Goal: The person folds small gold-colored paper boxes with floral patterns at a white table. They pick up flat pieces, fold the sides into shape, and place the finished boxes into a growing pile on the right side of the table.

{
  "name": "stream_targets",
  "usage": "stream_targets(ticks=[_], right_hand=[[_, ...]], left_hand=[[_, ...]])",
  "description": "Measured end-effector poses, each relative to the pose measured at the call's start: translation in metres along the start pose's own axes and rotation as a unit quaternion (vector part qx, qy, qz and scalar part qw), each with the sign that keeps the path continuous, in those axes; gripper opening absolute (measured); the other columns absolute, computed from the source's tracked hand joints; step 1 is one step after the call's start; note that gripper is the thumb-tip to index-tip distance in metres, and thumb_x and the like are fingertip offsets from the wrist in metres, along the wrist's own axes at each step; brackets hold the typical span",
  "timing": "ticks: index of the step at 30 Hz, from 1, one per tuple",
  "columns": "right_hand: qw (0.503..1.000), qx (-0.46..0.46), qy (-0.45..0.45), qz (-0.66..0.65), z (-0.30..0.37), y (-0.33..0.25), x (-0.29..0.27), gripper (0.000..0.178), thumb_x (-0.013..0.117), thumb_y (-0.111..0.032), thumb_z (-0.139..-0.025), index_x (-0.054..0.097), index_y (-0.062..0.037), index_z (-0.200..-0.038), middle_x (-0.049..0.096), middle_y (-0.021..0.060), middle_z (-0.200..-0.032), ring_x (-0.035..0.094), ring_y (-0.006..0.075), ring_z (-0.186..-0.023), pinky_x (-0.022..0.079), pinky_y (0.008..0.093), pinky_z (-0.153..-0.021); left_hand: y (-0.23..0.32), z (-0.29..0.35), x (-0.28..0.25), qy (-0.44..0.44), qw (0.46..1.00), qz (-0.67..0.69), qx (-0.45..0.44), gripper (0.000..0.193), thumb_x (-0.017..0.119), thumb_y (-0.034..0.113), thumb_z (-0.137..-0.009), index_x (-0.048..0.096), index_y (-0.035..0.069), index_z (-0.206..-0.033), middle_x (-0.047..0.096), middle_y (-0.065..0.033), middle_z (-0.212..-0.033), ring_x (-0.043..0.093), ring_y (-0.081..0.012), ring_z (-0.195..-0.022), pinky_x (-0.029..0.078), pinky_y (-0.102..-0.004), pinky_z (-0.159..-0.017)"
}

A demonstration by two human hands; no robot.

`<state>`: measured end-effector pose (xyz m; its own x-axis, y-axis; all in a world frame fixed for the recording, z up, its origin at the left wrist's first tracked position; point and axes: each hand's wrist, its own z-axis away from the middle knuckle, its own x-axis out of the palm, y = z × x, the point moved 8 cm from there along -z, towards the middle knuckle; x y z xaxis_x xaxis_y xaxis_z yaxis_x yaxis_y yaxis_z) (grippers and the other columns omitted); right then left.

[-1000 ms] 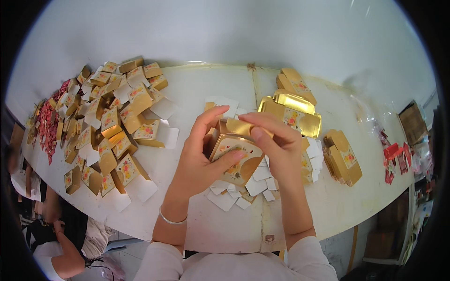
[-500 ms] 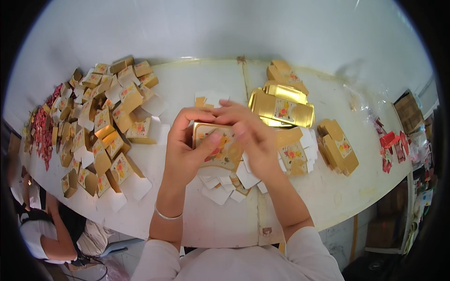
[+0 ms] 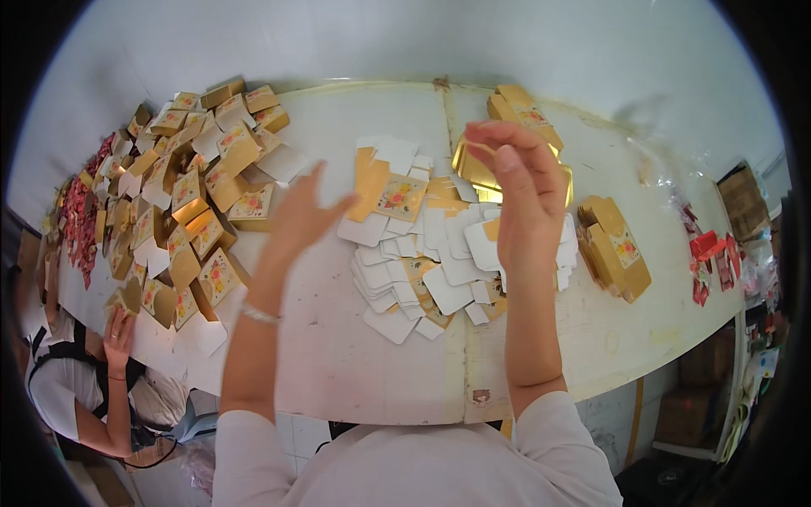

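My left hand [image 3: 296, 218] is over the table with its fingers spread and nothing in them, a little blurred. It is nearest to the heap of gold folded boxes [image 3: 187, 194] with floral tops and white flaps. My right hand [image 3: 528, 173] is raised, fingers bent and thumb apart, with nothing visible between them. Behind it lie shiny gold flat cartons [image 3: 475, 169], partly hidden. Between my hands, flat unfolded cartons [image 3: 405, 275] spread out in a loose pile, white flaps and gold floral faces showing.
A stack of gold cartons [image 3: 615, 251] lies on the right, another [image 3: 525, 111] at the back. Red wrapped packets [image 3: 78, 232] are heaped far left; red wrappers [image 3: 710, 249] lie far right. At lower left, another person's hand [image 3: 118, 338] touches a box. A wall rises behind the table.
My hands have moved apart, left hand leftward and right hand up and right. The gold box they held is out of them. The other person's hand has reached the heap's near edge.
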<state>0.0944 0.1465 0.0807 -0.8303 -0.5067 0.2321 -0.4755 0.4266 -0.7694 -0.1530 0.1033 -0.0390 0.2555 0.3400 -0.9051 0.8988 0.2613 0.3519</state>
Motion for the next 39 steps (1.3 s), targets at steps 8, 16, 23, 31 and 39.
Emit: stream_targets(ticks=[8, 16, 23, 31, 39], right_hand=[[0.998, 0.019, -0.024, 0.060, 0.002, 0.008, 0.004, 0.017, 0.056, -0.012, -0.084, 0.056, -0.0020, -0.099, 0.056, 0.0050, -0.098, 0.052, 0.0149, -0.094, 0.041, 0.0303, -0.082], [0.903, -0.029, -0.093, 0.418, 0.002, 0.086, 0.012, 0.023, 0.059, -0.016, -0.079, 0.055, -0.0016, -0.096, 0.055, 0.0131, -0.091, 0.052, 0.0283, -0.085, 0.043, 0.0358, -0.075], [0.876, 0.034, -0.075, 0.476, -0.007, 0.068, 0.003, 0.021, 0.062, -0.020, -0.076, 0.056, 0.0001, -0.073, 0.053, 0.0109, -0.081, 0.049, 0.0278, -0.076, 0.040, 0.0333, -0.067], [0.915, -0.189, -0.024, 0.356, 0.008, -0.006, 0.023, 0.018, 0.060, -0.019, -0.079, 0.058, -0.0041, -0.088, 0.053, 0.0123, -0.098, 0.050, 0.0233, -0.098, 0.027, 0.0434, -0.097], [0.897, 0.341, 0.040, -0.277, 0.020, 0.060, 0.024, 0.033, 0.058, -0.020, -0.083, 0.050, -0.0053, -0.112, 0.054, 0.0050, -0.103, 0.050, 0.0147, -0.096, 0.040, 0.0284, -0.083]], left_hand=[[0.039, -0.028, 0.066, -0.060, 0.992, -0.067, -0.083, 0.083, 0.070, 0.053, -0.062, 0.040, 0.004, -0.123, 0.051, -0.0155, -0.102, 0.056, -0.0314, -0.088, 0.047, -0.0392, -0.070], [0.073, -0.015, 0.024, 0.055, 0.981, 0.186, 0.006, 0.071, 0.074, 0.020, -0.067, 0.036, 0.005, -0.124, 0.057, -0.0127, -0.106, 0.059, -0.0256, -0.091, 0.048, -0.0355, -0.072], [0.118, 0.024, -0.022, 0.068, 0.950, 0.296, 0.069, 0.074, 0.075, 0.015, -0.066, 0.034, 0.006, -0.127, 0.056, -0.0122, -0.106, 0.058, -0.0246, -0.090, 0.046, -0.0319, -0.075], [0.132, 0.042, -0.042, 0.043, 0.869, 0.484, 0.092, 0.075, 0.069, 0.009, -0.071, 0.026, 0.004, -0.133, 0.054, -0.0130, -0.105, 0.057, -0.0221, -0.091, 0.047, -0.0303, -0.073], [0.129, 0.049, -0.053, 0.058, 0.801, 0.577, 0.147, 0.047, 0.064, 0.005, -0.078, 0.035, 0.005, -0.116, 0.052, -0.0071, -0.097, 0.055, -0.0135, -0.088, 0.049, -0.0249, -0.071]])
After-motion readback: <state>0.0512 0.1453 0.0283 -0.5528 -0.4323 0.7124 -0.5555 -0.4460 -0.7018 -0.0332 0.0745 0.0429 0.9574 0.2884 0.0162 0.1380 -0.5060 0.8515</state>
